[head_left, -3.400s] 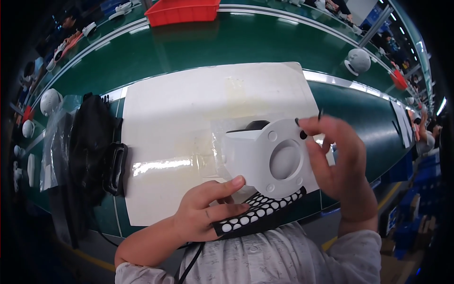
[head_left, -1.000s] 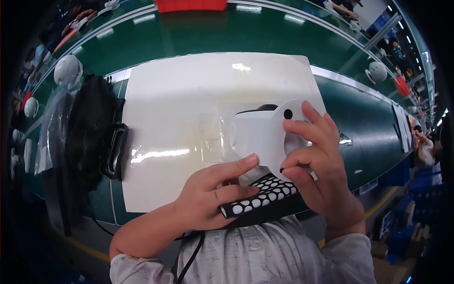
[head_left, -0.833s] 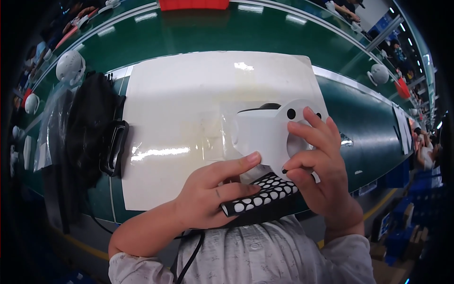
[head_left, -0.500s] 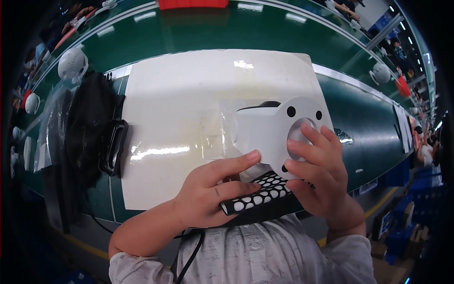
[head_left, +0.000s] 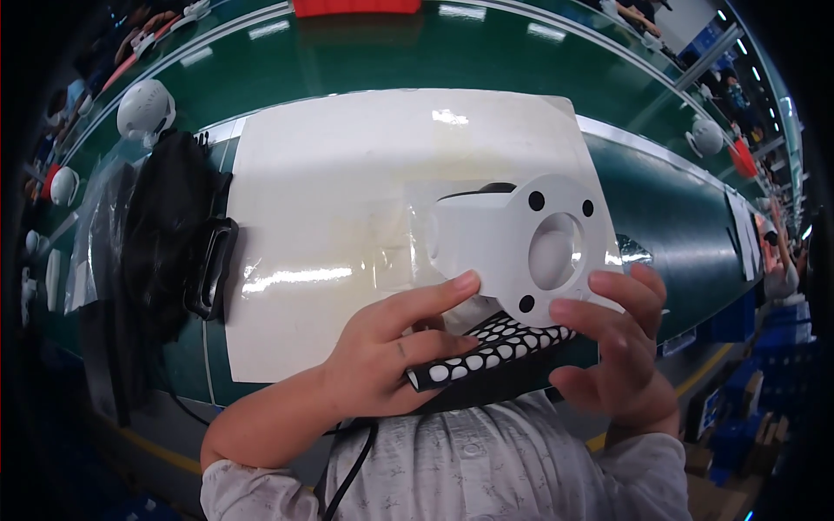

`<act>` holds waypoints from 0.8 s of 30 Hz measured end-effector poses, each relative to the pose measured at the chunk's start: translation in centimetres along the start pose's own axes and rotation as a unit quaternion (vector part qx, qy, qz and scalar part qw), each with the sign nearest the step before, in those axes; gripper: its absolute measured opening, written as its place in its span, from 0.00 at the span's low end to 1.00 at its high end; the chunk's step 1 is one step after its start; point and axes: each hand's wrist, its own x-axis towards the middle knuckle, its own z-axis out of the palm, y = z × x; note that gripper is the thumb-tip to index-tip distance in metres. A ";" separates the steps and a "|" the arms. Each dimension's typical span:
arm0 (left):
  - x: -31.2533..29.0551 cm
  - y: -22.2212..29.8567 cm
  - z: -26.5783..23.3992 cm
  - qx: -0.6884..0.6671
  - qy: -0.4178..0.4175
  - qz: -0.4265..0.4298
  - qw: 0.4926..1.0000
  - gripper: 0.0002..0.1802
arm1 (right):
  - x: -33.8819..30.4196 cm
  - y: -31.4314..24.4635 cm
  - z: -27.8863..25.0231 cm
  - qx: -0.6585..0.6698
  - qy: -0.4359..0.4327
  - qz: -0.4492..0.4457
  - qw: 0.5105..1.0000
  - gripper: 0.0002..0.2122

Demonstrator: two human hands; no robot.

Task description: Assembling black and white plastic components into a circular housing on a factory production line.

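Across a glossy green surface (head_left: 686, 234) lies a pale rectangular board (head_left: 313, 208); over its right part is the rounded white plastic housing (head_left: 473, 234), tilted, its flat ring-shaped base (head_left: 563, 194) showing. Three round black pads (head_left: 537, 201) dot the ring. I judge pads are being fixed; the next move calls for light fingertip pressure. My left hand (head_left: 369, 365), curled, grips the housing and a white-dotted black sheet (head_left: 493, 358); my right hand (head_left: 621, 347), fingers loosely parted, has one fingertip at the rim, grasping nothing I can see.
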 end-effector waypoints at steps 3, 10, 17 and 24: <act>0.0 0.1 0.8 0.000 0.061 -0.017 0.998 0.11 | 0.2 -0.3 0.1 -0.012 -0.009 -0.011 1.000 0.13; -0.8 -0.4 0.5 -0.022 0.043 -0.016 0.999 0.11 | 0.8 -1.2 1.3 0.106 0.056 -0.014 0.993 0.15; -1.1 -1.1 -0.4 -0.027 -0.015 0.018 0.999 0.15 | 1.5 -2.9 3.0 0.141 -0.002 -0.065 0.988 0.25; -0.5 -0.7 0.2 -0.018 0.027 -0.017 0.999 0.12 | 1.3 -3.6 3.2 0.145 0.058 -0.014 0.988 0.16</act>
